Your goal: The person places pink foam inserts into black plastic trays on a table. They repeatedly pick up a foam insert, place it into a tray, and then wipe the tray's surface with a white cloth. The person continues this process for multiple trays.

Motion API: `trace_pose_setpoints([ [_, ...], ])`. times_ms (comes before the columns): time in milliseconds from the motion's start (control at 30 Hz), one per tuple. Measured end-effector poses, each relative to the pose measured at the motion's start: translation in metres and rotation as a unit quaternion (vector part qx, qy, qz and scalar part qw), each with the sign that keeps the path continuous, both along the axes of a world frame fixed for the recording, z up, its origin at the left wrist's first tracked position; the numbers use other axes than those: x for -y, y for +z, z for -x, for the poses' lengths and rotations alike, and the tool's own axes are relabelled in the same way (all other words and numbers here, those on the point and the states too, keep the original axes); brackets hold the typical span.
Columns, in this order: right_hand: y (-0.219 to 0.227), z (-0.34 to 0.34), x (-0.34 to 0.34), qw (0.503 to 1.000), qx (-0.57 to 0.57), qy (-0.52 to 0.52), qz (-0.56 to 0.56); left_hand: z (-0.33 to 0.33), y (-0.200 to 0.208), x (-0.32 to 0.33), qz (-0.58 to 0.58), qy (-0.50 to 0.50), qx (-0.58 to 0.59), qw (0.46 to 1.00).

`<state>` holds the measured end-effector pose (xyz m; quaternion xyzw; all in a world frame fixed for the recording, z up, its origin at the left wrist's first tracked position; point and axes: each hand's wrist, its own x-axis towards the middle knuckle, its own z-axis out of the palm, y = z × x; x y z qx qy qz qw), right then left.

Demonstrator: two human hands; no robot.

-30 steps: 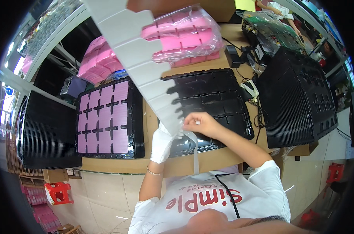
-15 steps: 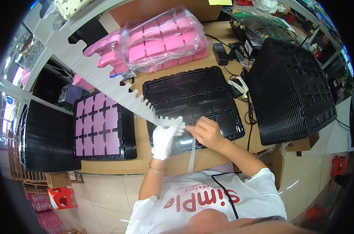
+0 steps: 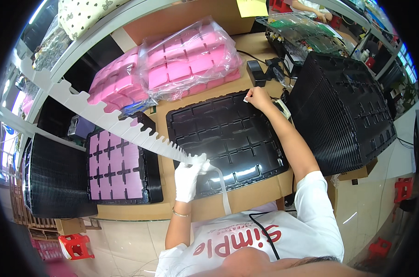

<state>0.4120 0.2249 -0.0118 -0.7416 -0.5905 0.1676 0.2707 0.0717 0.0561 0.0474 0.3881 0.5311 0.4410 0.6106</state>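
My left hand, in a white glove, is closed around the near end of a long white strip with a notched edge. The strip stretches up to the far left, and a narrow white tail hangs from the hand over the table's near edge. Under it lies a black plastic tray with shallow rectangular compartments and a glossy surface. Bare, my right hand is at the tray's far right corner, thumb and fingers pinched on a small white piece.
Left of the tray, a black tray stack holds pink pads; another black stack stands beyond. Bagged pink blocks lie at the back. A tall black tray stack is at right, near a black power adapter.
My right hand has moved from beside my left hand to the tray's far right corner. The left hand still grips the strip, whose far part has swung lower and leftward.
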Motion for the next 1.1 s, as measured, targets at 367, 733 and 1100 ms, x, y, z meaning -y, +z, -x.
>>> trace_pose_setpoints([
  [367, 0.008, -0.012, -0.016, 0.995, 0.044, 0.057, 0.065, 0.006, -0.005, 0.0, 0.006, -0.007, 0.006, 1.0],
  [733, -0.006, -0.017, -0.02, 0.996, 0.062, 0.07, 0.012, 0.01, -0.008, -0.001, 0.011, -0.01, 0.008, 1.0],
  [1100, -0.001, -0.022, 0.009, 0.955, -0.29, 0.063, -0.027, 0.014, -0.005, 0.002, 0.001, -0.009, -0.012, 1.0],
])
